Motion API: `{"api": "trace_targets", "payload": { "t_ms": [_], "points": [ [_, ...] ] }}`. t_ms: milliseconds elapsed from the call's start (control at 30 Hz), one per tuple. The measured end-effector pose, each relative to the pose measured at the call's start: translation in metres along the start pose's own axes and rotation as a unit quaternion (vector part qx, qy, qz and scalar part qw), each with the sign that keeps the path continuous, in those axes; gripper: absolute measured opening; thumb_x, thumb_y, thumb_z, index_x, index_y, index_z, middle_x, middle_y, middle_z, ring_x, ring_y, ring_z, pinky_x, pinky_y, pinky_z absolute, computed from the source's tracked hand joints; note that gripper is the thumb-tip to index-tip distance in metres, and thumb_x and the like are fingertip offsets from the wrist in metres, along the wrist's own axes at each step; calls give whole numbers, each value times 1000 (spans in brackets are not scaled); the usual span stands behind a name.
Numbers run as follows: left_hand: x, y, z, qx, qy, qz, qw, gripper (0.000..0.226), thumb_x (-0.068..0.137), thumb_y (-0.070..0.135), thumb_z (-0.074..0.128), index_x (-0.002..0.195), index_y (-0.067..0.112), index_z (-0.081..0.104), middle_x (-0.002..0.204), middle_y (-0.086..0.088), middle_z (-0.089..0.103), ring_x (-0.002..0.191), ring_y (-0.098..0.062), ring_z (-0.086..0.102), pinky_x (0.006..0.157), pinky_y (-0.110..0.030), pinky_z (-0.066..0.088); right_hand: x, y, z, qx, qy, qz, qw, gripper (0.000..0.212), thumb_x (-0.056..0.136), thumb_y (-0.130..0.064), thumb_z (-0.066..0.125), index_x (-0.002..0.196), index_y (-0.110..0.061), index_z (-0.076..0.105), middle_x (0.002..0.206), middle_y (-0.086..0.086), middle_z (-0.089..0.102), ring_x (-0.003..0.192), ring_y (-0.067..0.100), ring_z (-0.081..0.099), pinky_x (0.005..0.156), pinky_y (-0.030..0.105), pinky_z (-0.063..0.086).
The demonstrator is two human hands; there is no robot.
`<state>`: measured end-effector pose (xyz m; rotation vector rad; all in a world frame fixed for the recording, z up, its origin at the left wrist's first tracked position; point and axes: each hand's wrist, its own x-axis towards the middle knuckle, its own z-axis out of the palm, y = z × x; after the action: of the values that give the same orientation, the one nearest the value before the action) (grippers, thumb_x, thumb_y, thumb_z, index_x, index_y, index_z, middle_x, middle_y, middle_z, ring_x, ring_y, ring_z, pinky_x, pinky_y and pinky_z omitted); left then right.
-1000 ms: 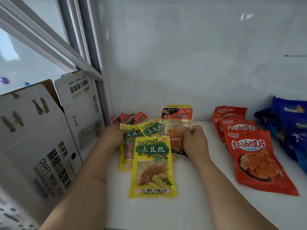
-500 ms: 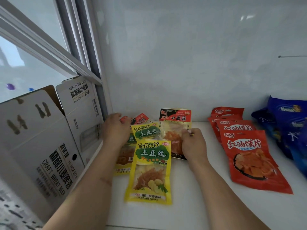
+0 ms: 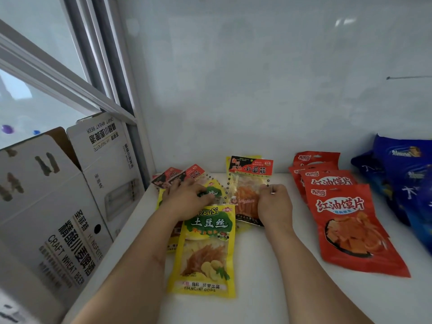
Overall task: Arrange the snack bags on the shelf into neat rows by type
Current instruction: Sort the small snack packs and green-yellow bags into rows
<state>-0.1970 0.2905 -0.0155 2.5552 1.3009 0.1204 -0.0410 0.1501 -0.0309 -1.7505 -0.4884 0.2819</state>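
Your left hand (image 3: 187,197) lies palm-down, fingers loosely spread, on a yellow plastic potato-shred bag (image 3: 211,191) behind the front yellow potato-shred bag (image 3: 205,251), which lies flat on the white shelf (image 3: 268,277). Your right hand (image 3: 275,204), fingers curled, pinches the right edge of the clear red-topped gluten-strip bag (image 3: 245,183). Similar red-topped packets (image 3: 177,175) lie at the back left. A row of red chip bags (image 3: 346,220) overlaps to the right, beside blue bags (image 3: 406,174). A white cardboard beer carton (image 3: 70,206) stands on the left.

Two bare forearms, sleeveless, a mark on the left forearm (image 3: 159,259).
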Motion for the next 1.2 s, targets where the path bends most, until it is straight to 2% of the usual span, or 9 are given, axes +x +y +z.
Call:
{"api": "trace_targets", "payload": {
  "t_ms": [133,200,333,467,567,733,900,1067,1200],
  "points": [
    [7,-8,-9,-115,112,-33,986,44,92,61,50,91,22,70,104,-6,69,104,-32,62,94,-45,50,1,1,3,-13,-8,4,1000,19,102,-24,46,110,-11,55,79,-9,52,70,8,49,64,31,37],
    [12,-12,-12,-109,195,-109,969,49,93,59,49,112,19,68,117,-12,68,112,-35,59,97,-42,47,3,1,4,-21,-10,2,1000,18,102,-25,45,110,-11,55,79,-9,52,69,4,48,59,31,36],
    [11,-13,-11,-51,132,-210,967,74,96,59,44,151,11,36,157,-20,34,146,-40,23,118,-49,20,4,2,6,-42,-13,-8,999,19,102,-25,46,109,-11,55,78,-8,53,68,5,48,56,28,36],
    [19,-17,-5,-36,147,-204,967,68,93,55,50,147,15,44,153,-18,40,143,-38,29,117,-49,23,7,4,9,-66,-9,-5,998,20,101,-27,45,108,-11,56,79,-7,55,69,8,50,59,32,37],
    [24,-19,-3,-65,231,-166,956,40,93,33,54,130,19,62,136,-13,58,131,-35,43,109,-46,33,7,5,11,-80,-10,-3,997,21,101,-30,45,107,-12,55,85,-2,59,75,17,55,64,34,41],
    [24,-15,-9,-221,341,-93,909,18,101,27,52,110,15,62,104,-9,70,95,-32,64,74,-36,49,5,2,11,-109,-18,6,994,25,101,-35,45,111,-15,53,91,0,60,85,24,58,68,35,42],
    [20,-5,-23,-531,309,-81,785,12,102,25,55,113,22,59,108,-4,67,87,-25,68,69,-40,58,0,0,11,-123,-34,9,992,36,97,-48,48,117,-18,51,103,2,65,94,25,61,77,36,45],
    [19,-5,-25,-633,131,-82,759,9,94,3,65,97,12,63,93,-11,73,67,-23,73,55,-34,57,-3,-1,10,-131,-43,-3,990,34,96,-54,50,108,-23,46,90,-6,55,88,21,54,75,34,41],
    [22,-7,-23,-612,119,-68,779,12,96,3,61,90,13,66,92,-19,72,70,-24,70,63,-38,55,-4,-1,9,-136,-39,-15,990,29,96,-52,52,104,-24,46,80,-13,52,84,20,53,73,33,39]
  ]
}}
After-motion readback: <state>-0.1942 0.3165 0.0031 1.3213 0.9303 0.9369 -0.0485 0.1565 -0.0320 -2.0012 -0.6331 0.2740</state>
